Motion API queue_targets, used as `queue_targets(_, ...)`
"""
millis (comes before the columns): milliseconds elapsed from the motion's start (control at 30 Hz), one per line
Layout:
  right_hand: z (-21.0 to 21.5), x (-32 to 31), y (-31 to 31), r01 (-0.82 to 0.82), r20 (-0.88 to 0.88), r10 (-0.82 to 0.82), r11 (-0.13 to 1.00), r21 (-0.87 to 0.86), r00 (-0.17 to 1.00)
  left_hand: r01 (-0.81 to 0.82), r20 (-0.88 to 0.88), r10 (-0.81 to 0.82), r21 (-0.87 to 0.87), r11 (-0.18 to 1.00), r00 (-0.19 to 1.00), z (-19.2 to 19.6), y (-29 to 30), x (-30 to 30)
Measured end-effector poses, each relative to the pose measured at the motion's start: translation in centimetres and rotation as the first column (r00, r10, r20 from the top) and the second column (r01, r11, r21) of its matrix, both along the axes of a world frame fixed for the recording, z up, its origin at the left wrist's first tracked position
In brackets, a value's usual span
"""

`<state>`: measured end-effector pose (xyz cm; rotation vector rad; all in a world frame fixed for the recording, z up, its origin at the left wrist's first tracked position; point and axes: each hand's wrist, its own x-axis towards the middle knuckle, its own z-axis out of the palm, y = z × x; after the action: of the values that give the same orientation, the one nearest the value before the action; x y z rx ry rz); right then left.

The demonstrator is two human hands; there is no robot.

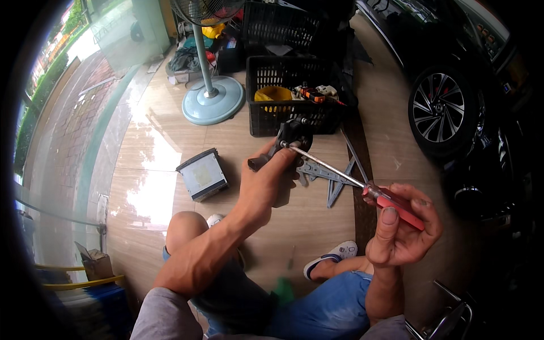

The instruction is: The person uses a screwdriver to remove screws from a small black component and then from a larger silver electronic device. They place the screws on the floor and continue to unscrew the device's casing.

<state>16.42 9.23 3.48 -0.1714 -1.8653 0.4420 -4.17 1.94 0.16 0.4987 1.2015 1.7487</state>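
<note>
Wrapped round a black plastic part with rounded housings [294, 131], my left hand [269, 173] holds it up in front of me above the floor. What the part is, I cannot make out. My right hand [405, 226] grips a screwdriver by its red handle [399, 209]. The long metal shaft [328, 165] runs up and left, and its tip meets the black part near my left thumb. Whether the tip sits in a screw is too small to tell. My left fingers hide the lower side of the part.
On the tiled floor lie a silver boxy unit [204, 174] and a grey metal scissor-like frame [331, 175]. A black crate [300, 113] with tools stands beyond, beside a pedestal fan's base [213, 101]. At right is a black car's wheel [439, 107]; a metal-framed stool [453, 317] is lower right.
</note>
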Motion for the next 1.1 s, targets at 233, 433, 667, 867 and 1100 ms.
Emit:
queue_targets(233, -0.4, -0.8, -0.8, 0.005, -0.024, -0.008, 0.992, -0.128, 1.000, 0.011, 0.014, -0.011, -0.022, 1.000, 1.000, 0.0, -0.2, -0.3)
queue_targets(433, -0.3, 0.4, -0.1, -0.004, -0.034, -0.002, 0.983, -0.184, 0.999, 0.030, 0.040, -0.030, -0.011, 0.999, 0.999, 0.1, 0.2, 0.1)
queue_targets(667, -0.3, 0.4, -0.2, -0.001, -0.001, 0.001, 0.985, -0.174, 1.000, 0.032, 0.042, -0.032, 0.000, 0.999, 0.999, -0.1, 0.2, -0.1)
queue_targets(867, -0.4, 0.5, -0.2, 0.011, 0.012, -0.009, 0.985, -0.171, 1.000, 0.011, 0.042, -0.010, -0.029, 1.000, 0.999, 0.3, 0.3, 0.1)
queue_targets(1100, -0.4, 0.5, -0.2, 0.019, 0.019, -0.016, 0.982, -0.187, 1.000, 0.012, 0.044, -0.010, -0.040, 0.999, 0.999, -0.2, 0.5, 0.0)
